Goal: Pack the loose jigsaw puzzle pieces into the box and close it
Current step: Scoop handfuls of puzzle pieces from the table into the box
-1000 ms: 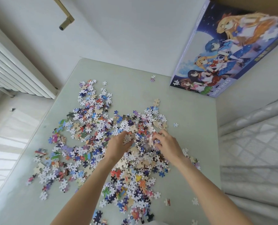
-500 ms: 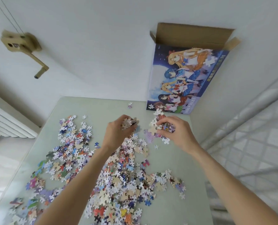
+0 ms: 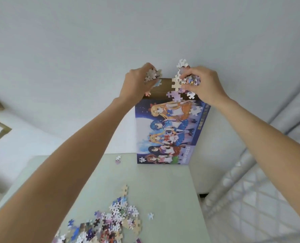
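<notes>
Left hand (image 3: pixel 137 83) and right hand (image 3: pixel 202 85) are each clutching a fistful of puzzle pieces (image 3: pixel 189 79) over the box (image 3: pixel 170 132) standing at the table's (image 3: pixel 163 186) far edge; hands are hiding its opening, remaining pile (image 3: pixel 109 223) is getting cropped at the bottom.

I am working with both arms bare from wrist to as far up as the view reaches; no sleeve is showing on either forearm. My left hand (image 3: pixel 136 83) and my right hand (image 3: pixel 205 85) are wearing no gloves; I am seeing no ring, watch or band on them, though the fingers are partly hidden, so I cannot be sure.
</notes>
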`<action>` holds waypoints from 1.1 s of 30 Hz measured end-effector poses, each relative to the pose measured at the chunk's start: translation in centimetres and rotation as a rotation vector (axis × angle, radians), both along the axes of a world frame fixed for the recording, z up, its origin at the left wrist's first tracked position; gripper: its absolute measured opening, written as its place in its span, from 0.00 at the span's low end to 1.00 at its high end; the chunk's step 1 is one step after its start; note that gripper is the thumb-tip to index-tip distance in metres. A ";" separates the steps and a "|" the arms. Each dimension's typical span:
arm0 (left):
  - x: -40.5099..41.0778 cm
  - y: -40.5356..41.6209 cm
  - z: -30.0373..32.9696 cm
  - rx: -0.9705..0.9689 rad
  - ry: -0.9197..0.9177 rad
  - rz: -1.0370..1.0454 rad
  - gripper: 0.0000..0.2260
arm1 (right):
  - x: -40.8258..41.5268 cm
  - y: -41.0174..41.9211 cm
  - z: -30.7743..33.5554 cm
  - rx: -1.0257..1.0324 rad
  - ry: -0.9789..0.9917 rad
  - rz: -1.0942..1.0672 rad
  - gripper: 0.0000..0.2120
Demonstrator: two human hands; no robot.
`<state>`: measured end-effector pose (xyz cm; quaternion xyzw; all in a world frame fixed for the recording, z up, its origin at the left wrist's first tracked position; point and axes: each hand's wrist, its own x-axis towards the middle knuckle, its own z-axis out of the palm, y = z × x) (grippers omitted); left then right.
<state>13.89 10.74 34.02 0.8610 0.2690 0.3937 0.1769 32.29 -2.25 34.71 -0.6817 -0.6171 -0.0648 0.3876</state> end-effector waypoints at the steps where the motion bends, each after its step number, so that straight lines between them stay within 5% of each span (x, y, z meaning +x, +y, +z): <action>1: 0.8 0.5 -0.1 0.066 0.052 -0.014 0.14 | 0.7 0.5 0.0 0.003 -0.027 0.017 0.11; 5: 2.4 2.0 -1.6 0.289 0.259 -0.064 0.14 | 2.0 1.8 -0.4 -0.012 -0.218 0.064 0.09; 11: 2.7 3.0 -2.4 0.329 0.430 -0.041 0.15 | 2.7 2.3 -1.8 -0.226 -0.501 0.184 0.08; 15: 2.6 2.9 -2.8 0.310 0.552 0.018 0.16 | 2.7 2.8 -2.4 -0.291 -0.430 0.205 0.10; 21: 2.2 3.3 -1.8 0.184 0.496 0.044 0.23 | 1.9 3.3 -2.0 -0.370 -0.353 0.204 0.12; 25: 1.9 3.0 -1.5 0.129 0.471 0.017 0.16 | 1.3 3.2 -2.0 -0.386 -0.333 0.131 0.11; 33: 1.7 2.6 -1.9 0.218 0.526 0.071 0.22 | 0.7 3.3 -3.4 -0.309 -0.362 -0.023 0.10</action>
